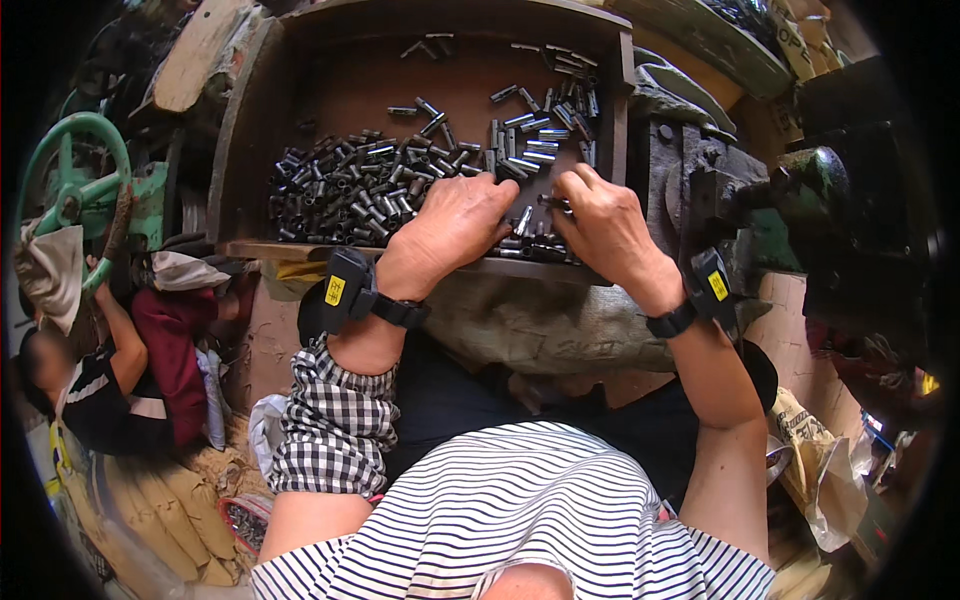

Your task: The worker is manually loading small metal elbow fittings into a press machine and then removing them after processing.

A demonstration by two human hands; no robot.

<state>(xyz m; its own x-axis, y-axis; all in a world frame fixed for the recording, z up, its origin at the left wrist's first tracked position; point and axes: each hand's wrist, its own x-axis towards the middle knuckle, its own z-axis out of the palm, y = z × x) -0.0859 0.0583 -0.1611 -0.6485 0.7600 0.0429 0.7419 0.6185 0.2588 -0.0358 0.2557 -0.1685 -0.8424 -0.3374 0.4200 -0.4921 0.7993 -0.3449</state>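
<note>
A shallow wooden box (218,190) lies in front of me with many small metal tubes in it. Dark tubes (345,185) are heaped on its left side, and shinier ones (540,145) lie in looser groups on the right. My left hand (455,215) rests over the near middle of the box with fingers curled down; what its fingertips hold is hidden. My right hand (603,215) is by the near right corner, thumb and fingers closed on a dark metal tube (552,203). Between the hands a shiny metal tube (523,222) stands tilted, above more tubes along the near wall.
A dark, heavy machine (840,190) stands to the right of the box. At the left is a green handwheel (75,180), with another person (110,390) beside it. Grey-green cloth (550,325) hangs below the box's near edge. Crumpled packaging (825,460) sits at the lower right.
</note>
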